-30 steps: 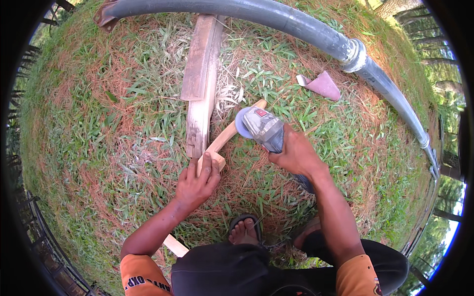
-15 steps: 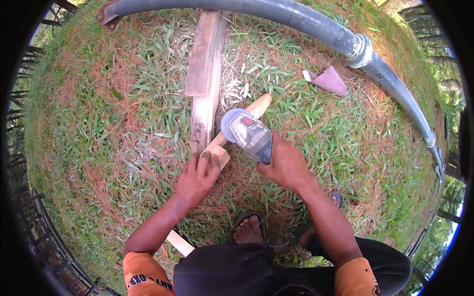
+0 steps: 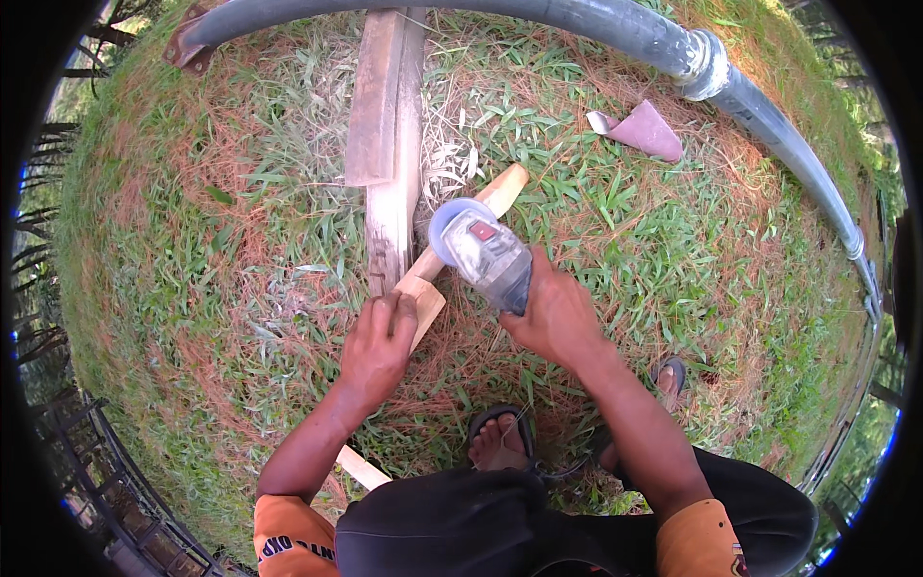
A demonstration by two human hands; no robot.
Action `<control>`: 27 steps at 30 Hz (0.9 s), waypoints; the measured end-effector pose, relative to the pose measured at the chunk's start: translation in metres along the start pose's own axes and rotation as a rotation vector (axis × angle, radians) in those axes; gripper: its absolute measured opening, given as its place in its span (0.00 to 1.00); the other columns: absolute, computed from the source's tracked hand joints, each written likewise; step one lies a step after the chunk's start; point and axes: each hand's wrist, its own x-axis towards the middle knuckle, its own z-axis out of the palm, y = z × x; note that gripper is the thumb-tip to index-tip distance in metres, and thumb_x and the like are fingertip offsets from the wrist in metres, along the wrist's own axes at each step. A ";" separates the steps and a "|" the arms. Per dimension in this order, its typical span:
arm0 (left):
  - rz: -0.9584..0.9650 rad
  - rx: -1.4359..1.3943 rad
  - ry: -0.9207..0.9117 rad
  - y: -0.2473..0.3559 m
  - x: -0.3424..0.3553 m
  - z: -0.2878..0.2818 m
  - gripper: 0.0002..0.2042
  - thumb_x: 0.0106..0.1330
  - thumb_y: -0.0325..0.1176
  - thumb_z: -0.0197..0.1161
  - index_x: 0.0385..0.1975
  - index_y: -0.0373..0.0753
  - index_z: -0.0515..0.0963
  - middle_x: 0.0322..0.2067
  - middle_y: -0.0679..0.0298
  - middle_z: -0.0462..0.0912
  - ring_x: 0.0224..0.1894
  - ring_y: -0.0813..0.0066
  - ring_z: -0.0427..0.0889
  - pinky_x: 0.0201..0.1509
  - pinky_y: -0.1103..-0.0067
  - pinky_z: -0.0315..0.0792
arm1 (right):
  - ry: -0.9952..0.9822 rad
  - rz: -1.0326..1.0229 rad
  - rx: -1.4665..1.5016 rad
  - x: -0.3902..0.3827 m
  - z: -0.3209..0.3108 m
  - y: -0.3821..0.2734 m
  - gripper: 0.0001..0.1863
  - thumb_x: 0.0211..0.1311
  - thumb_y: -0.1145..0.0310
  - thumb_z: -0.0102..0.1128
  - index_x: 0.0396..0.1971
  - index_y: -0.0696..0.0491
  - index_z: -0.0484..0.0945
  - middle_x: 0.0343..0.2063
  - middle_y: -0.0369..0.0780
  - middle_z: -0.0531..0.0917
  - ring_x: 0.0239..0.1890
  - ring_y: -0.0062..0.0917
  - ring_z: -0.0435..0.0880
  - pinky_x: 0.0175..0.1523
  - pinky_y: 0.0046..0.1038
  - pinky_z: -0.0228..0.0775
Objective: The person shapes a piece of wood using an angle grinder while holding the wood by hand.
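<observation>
My left hand (image 3: 378,338) is closed round the near end of a carved pale wooden piece (image 3: 503,189), its fingers over the blocky part. The narrower far part slants up to the right, across the end of a weathered timber (image 3: 373,125) lying on the grass. In my right hand (image 3: 562,317) is an angle grinder (image 3: 492,258), grey and dusty with a red patch on top. Its round, pale disc (image 3: 445,231) rests over the middle of the wooden piece; the contact underneath is hidden.
A thick grey pipe (image 3: 596,27) with a collar curves across the far side and down the right. A folded reddish-brown sheet (image 3: 647,133), like sandpaper, lies on the grass. Another pale wood strip (image 3: 363,468) lies beside my left leg. My sandalled foot (image 3: 500,438) is close behind the work.
The view has shifted slightly. Both hands keep their holds, and the grinder's disc stays over the wooden piece with little visible movement along it.
</observation>
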 end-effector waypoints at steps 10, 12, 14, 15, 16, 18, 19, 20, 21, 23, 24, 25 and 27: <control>0.055 0.080 0.050 -0.001 -0.004 0.009 0.19 0.59 0.24 0.61 0.52 0.30 0.75 0.49 0.48 0.78 0.49 0.50 0.82 0.44 0.66 0.83 | -0.141 -0.047 -0.032 -0.006 -0.018 -0.013 0.37 0.47 0.65 0.73 0.55 0.67 0.67 0.34 0.61 0.85 0.40 0.56 0.86 0.48 0.48 0.79; 0.050 0.048 0.038 0.000 -0.001 0.007 0.20 0.58 0.23 0.61 0.53 0.30 0.75 0.49 0.48 0.78 0.48 0.50 0.82 0.44 0.66 0.83 | -0.058 0.023 0.002 0.006 -0.023 0.003 0.36 0.47 0.65 0.73 0.54 0.67 0.67 0.34 0.61 0.85 0.40 0.56 0.86 0.48 0.48 0.79; 0.044 0.028 0.033 0.001 0.002 0.004 0.21 0.58 0.23 0.61 0.54 0.30 0.75 0.49 0.48 0.78 0.48 0.50 0.82 0.44 0.65 0.83 | 0.108 0.093 0.025 0.021 -0.028 0.021 0.35 0.48 0.65 0.73 0.54 0.66 0.68 0.35 0.62 0.84 0.40 0.55 0.86 0.49 0.49 0.79; 0.040 0.019 0.032 0.001 0.003 0.005 0.22 0.57 0.22 0.61 0.54 0.30 0.74 0.49 0.48 0.78 0.48 0.50 0.82 0.45 0.65 0.83 | 0.110 0.093 0.024 0.021 -0.027 0.023 0.35 0.48 0.65 0.73 0.54 0.66 0.68 0.35 0.62 0.84 0.40 0.55 0.86 0.49 0.49 0.79; 0.035 0.011 0.026 0.000 0.002 0.007 0.23 0.56 0.21 0.61 0.55 0.30 0.74 0.49 0.48 0.77 0.48 0.50 0.81 0.46 0.65 0.82 | 0.079 0.092 0.029 0.021 -0.026 0.019 0.36 0.47 0.65 0.73 0.55 0.67 0.68 0.34 0.62 0.84 0.40 0.56 0.86 0.49 0.49 0.79; -0.001 -0.011 0.015 -0.001 -0.002 0.008 0.24 0.55 0.20 0.62 0.56 0.30 0.74 0.49 0.48 0.77 0.48 0.50 0.81 0.47 0.64 0.82 | 0.049 0.094 0.038 0.016 -0.019 0.005 0.37 0.47 0.66 0.74 0.55 0.67 0.67 0.33 0.62 0.84 0.40 0.56 0.86 0.49 0.48 0.79; -0.038 -0.034 0.006 -0.003 -0.004 0.009 0.26 0.54 0.19 0.62 0.57 0.30 0.73 0.49 0.48 0.77 0.48 0.50 0.81 0.48 0.64 0.81 | -0.024 0.010 0.022 0.006 -0.010 -0.006 0.38 0.47 0.66 0.74 0.55 0.68 0.66 0.33 0.61 0.84 0.39 0.56 0.86 0.48 0.48 0.80; -0.033 -0.032 0.000 -0.004 -0.005 0.009 0.26 0.54 0.19 0.62 0.57 0.30 0.73 0.49 0.48 0.77 0.48 0.50 0.81 0.48 0.64 0.81 | -0.096 -0.073 0.010 0.001 -0.006 -0.012 0.38 0.47 0.66 0.74 0.55 0.68 0.66 0.33 0.61 0.84 0.39 0.56 0.86 0.47 0.48 0.80; -0.040 -0.041 -0.007 -0.005 -0.006 0.007 0.27 0.52 0.19 0.64 0.57 0.30 0.73 0.50 0.48 0.76 0.48 0.50 0.81 0.49 0.64 0.81 | -0.095 -0.069 0.017 0.002 -0.006 -0.012 0.38 0.47 0.66 0.74 0.55 0.68 0.66 0.33 0.61 0.84 0.39 0.56 0.86 0.47 0.48 0.80; -0.043 -0.053 -0.026 -0.003 -0.004 0.006 0.29 0.50 0.18 0.65 0.57 0.30 0.73 0.50 0.48 0.76 0.49 0.50 0.81 0.49 0.64 0.80 | -0.044 -0.048 -0.007 0.001 -0.006 -0.008 0.37 0.48 0.65 0.76 0.54 0.62 0.64 0.39 0.58 0.85 0.41 0.55 0.87 0.47 0.49 0.81; -0.090 -0.100 -0.028 -0.002 -0.002 0.006 0.30 0.48 0.17 0.66 0.58 0.30 0.73 0.51 0.48 0.76 0.49 0.49 0.81 0.50 0.63 0.80 | -0.045 -0.041 0.000 0.006 -0.007 -0.001 0.37 0.48 0.65 0.76 0.54 0.62 0.64 0.39 0.58 0.85 0.41 0.55 0.87 0.47 0.49 0.81; -0.137 -0.143 -0.026 -0.002 0.001 0.005 0.32 0.46 0.16 0.67 0.58 0.30 0.73 0.51 0.48 0.76 0.49 0.48 0.81 0.50 0.63 0.80 | 0.012 0.060 0.016 0.018 -0.012 0.010 0.36 0.49 0.64 0.76 0.54 0.61 0.64 0.40 0.57 0.84 0.41 0.54 0.87 0.47 0.49 0.81; -0.120 -0.131 -0.026 -0.003 0.000 0.009 0.32 0.46 0.17 0.68 0.58 0.30 0.73 0.52 0.48 0.76 0.50 0.47 0.81 0.50 0.62 0.80 | 0.072 0.165 0.041 0.023 -0.015 0.019 0.36 0.49 0.64 0.76 0.53 0.61 0.64 0.41 0.57 0.84 0.41 0.54 0.87 0.47 0.49 0.81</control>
